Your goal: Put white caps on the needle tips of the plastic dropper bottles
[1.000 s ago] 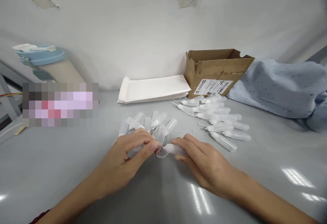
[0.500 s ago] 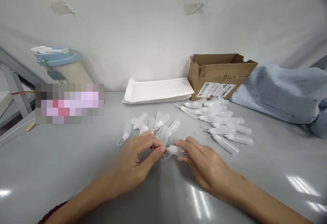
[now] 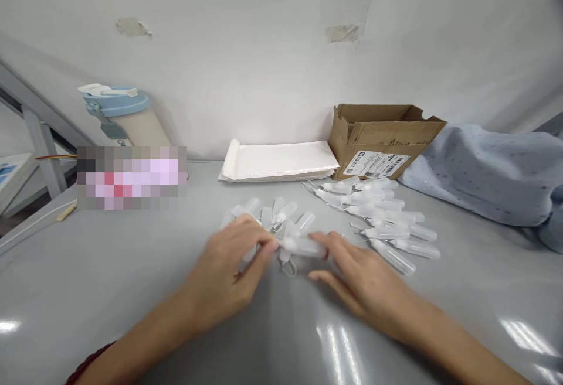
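A small translucent squeeze bottle lies sideways between my hands, slightly blurred, with its white nozzle end to the left. My left hand is closed in a pinch at that nozzle end. At the bottle's base, my right hand has thumb and fingers spread apart; whether a fingertip still touches the bottle is hard to tell. Under and behind the left fingers lies a loose cluster of similar bottles, partly hidden. One thin cap loop shows just below the bottle.
To the right lies a larger pile of bottles. White padded envelopes are stacked by the wall beside an open cardboard box. Blue-grey cloth lies at the right. A blue-lidded drink bottle stands at the left behind a blurred-out patch.
My right thumb and fingers have spread from their grip around the bottle. The bottle has shifted slightly up, with my left hand at its nozzle end. The camera view has tilted a little.
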Demonstrator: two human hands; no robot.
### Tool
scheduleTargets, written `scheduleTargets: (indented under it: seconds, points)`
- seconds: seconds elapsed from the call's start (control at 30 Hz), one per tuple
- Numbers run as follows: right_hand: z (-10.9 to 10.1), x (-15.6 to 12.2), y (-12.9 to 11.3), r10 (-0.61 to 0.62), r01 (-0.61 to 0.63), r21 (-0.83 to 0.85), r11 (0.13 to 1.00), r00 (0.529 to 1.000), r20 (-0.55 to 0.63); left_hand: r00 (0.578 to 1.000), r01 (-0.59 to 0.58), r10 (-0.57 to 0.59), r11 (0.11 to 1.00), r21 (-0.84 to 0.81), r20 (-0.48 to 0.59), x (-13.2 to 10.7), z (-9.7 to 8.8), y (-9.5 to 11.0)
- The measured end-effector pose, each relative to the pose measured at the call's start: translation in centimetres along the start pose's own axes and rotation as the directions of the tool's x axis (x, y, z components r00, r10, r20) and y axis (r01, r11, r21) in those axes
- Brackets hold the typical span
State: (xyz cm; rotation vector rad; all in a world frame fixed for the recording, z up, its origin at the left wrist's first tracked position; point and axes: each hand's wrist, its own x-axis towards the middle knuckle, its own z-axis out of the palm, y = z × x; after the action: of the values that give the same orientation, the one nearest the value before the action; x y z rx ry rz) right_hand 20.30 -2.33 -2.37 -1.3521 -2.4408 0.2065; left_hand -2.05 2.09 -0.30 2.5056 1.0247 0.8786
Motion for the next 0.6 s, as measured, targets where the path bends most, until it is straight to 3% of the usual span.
scheduleTargets:
  seconds: [0.03,0.07,0.13,0.2,0.3,0.4,0.6]
  points:
    - [-0.4,0.0,0.4,0.056,-0.057,-0.036,0.998,0.998,-0.021,0.984,-0.047,0.066,0.992,0.115,-0.168,0.1,-0.4,-0.3]
    - [-0.9,0.0,0.9,0.109,-0.113,-0.074,0.991,0.993,-0.047,0.94,-0.072,0.149,0.966,0.248,-0.307,0.2,-0.8,-0.6]
    - [-1.6,0.1,1.9,0.219,-0.225,-0.151,0.963,0.974,-0.059,0.861,-0.053,0.279,0.88,0.472,-0.424,0.4,-1.3,-1.3]
    - [-2.3,0.1,2.8,0.335,-0.33,-0.236,0.914,0.942,-0.017,0.897,-0.037,0.291,0.801,0.598,-0.333,0.5,-1.3,-1.6]
    - [-3.2,-0.1,3.8,0.495,-0.442,-0.352,0.825,0.866,0.073,0.982,-0.119,0.186,0.755,0.645,-0.037,0.3,-0.3,-1.4]
    - [-4.0,-0.6,4.5,0.58,-0.491,-0.401,0.773,0.804,0.134,0.983,-0.181,0.128,0.797,0.576,0.131,-0.2,0.8,-0.6]
    - [-4.6,-2.2,6.3,0.637,-0.544,-0.368,0.754,0.742,0.21,0.962,-0.193,0.089,0.893,0.407,0.259,-1.0,1.6,0.2]
